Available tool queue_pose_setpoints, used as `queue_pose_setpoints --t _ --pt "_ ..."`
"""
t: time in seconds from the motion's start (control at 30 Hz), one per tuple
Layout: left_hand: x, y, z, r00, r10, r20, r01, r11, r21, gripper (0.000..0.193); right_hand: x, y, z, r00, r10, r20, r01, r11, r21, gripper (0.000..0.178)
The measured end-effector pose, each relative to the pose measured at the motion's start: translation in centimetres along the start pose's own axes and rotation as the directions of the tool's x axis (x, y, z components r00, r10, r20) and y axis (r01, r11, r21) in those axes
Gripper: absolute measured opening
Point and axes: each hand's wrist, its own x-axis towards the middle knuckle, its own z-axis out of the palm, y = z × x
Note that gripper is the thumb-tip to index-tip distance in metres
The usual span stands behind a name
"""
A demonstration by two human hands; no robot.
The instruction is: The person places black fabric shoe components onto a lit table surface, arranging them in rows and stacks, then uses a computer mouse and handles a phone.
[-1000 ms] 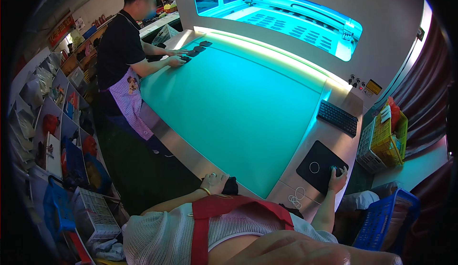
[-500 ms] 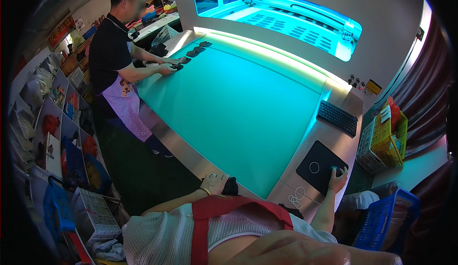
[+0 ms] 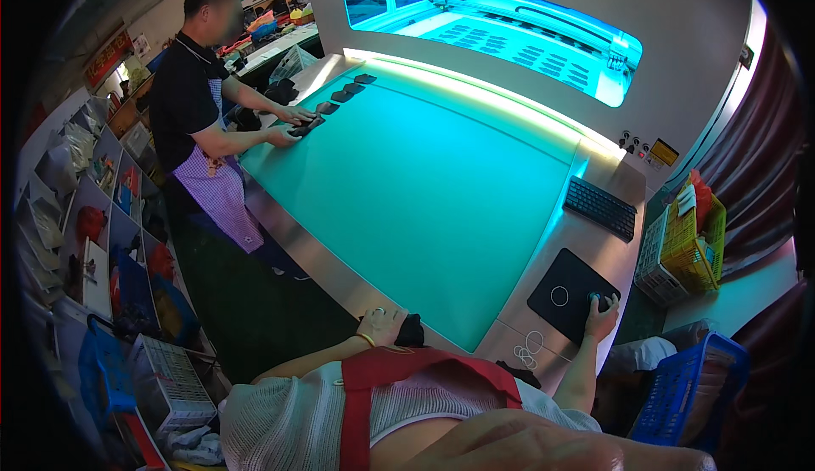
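From my remote post, my right hand (image 3: 603,319) cups the mouse (image 3: 594,299) on its pad (image 3: 558,283); my left hand (image 3: 381,327), grip unclear, touches a probably soft black bundle (image 3: 412,330), best pinched by its edge, at the near edge of the surface (image 3: 327,256).

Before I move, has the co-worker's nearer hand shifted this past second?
Yes: the co-worker's nearer hand moved leftward and toward the camera, farther from the keyboard.

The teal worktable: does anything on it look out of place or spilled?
A white cord looks untidy, bunched in loose loops rather than straight on the metal border near the black pad under the right hand. I see nothing spilled or damaged.
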Motion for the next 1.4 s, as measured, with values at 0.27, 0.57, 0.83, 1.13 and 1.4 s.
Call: queue_pose_setpoints --t 0.27,0.57,0.83,1.13,1.4 --pt "-1.0 0.6 -2.6 1.0 0.001 -0.03 -0.005 0.991 -0.132 0.064 0.1 2.0 1.1 0.99 -0.004 -0.144 0.04 0.968 0.247 0.058" --pt "1.3 -0.5 -9.4 0.984 -0.113 -0.136 -0.166 -0.325 -0.931 0.083 -17.7 -22.5 2.4 0.365 -0.659 0.657 -0.388 0.534 0.751 0.099" --pt "8.4 -9.4 -7.6 0.965 -0.131 -0.226 -0.258 -0.336 -0.906 0.097 -18.8 -37.5 9.8 0.325 -0.594 0.735 -0.472 0.572 0.671 0.085" --pt "20.3 -21.8 -7.4 0.815 0.509 -0.278 -0.546 0.835 -0.072 0.124 -18.3 -40.4 19.7 0.288 -0.611 0.737 0.544 0.738 0.4 0.09" --pt "24.7 -22.3 -7.0 0.761 0.642 -0.095 -0.646 0.738 -0.194 0.114 -22.1 -38.8 22.1 0.722 -0.142 0.677 -0.427 0.678 0.598 0.087"
